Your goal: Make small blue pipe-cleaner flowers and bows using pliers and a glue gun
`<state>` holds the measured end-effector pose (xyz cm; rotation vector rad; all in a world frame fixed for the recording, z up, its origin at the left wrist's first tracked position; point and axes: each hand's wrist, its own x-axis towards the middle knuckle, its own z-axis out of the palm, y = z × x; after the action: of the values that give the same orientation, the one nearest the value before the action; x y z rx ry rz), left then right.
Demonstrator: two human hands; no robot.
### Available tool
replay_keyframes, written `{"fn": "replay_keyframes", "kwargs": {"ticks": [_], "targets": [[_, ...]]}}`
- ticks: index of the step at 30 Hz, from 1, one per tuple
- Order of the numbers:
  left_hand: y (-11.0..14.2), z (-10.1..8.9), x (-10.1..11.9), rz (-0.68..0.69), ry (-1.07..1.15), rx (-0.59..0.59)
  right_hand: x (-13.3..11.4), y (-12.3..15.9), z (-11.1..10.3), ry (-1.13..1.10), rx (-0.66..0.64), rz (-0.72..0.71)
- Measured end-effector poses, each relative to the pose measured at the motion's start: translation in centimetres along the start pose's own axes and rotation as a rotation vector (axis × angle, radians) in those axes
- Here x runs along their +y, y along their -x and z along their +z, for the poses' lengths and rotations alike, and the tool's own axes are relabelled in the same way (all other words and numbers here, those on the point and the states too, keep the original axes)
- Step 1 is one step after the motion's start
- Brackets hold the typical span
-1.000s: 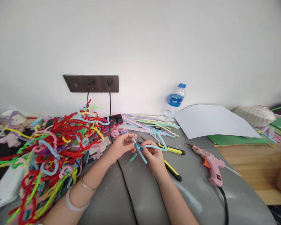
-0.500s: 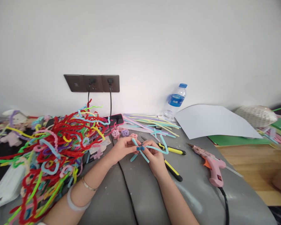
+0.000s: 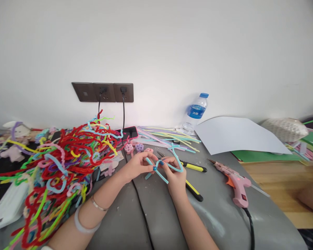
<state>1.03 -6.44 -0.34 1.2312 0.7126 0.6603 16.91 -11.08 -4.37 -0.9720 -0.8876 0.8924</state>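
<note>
Both hands pinch light-blue pipe cleaners (image 3: 162, 177) over the middle of the grey table. My left hand (image 3: 138, 167) is closed on the part where the strands cross, two ends sticking out below the fingers. Just to its right, my right hand (image 3: 175, 175) grips a bent length of the same pipe cleaner, which loops out beyond the knuckles and up to a small crossed tip. The exact join between the fingertips is partly hidden. Yellow-and-black pliers (image 3: 194, 167) lie behind and beside my right hand, their jaws partly covered.
A tangled heap of coloured pipe cleaners (image 3: 75, 152) fills the left. Straight pastel pipe cleaners (image 3: 169, 133), a phone (image 3: 130, 132) and a water bottle (image 3: 197, 113) are by the wall. A pink glue gun (image 3: 237, 184) lies right; a black cable (image 3: 139, 205) crosses the table.
My right hand has turned and shifted slightly, pulling its fingertips a little away from the left ones. The bent pipe cleaner has swung left and more upright. My left hand stays nearly in place.
</note>
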Motion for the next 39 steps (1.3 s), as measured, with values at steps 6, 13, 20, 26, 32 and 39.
{"fn": "replay_keyframes", "kwargs": {"ticks": [6, 13, 20, 26, 32, 39], "targets": [[-0.2, 0.0, -0.1, 0.052, -0.079, 0.040, 0.1, 0.1, -0.1, 0.074, 0.008, -0.021], [-0.5, -0.4, -1.0, 0.117, -0.198, 0.025, 0.1, -0.1, 0.0, 0.104, -0.022, -0.026], [-0.5, -0.2, -0.5, 0.209, -0.132, 0.138, -0.3, 0.3, 0.2, 0.148, -0.010, -0.092], [-0.8, 0.3, -0.8, 0.210, -0.011, 0.235, -0.4, 0.5, 0.4, 0.113, -0.070, -0.137], [-0.7, 0.7, -0.9, 0.207, -0.017, 0.143, 0.0, 0.3, 0.1, 0.069, -0.016, -0.028], [-0.1, -0.8, 0.5, 0.164, -0.143, -0.005, 0.6, -0.3, -0.4, -0.026, -0.082, 0.031]]}}
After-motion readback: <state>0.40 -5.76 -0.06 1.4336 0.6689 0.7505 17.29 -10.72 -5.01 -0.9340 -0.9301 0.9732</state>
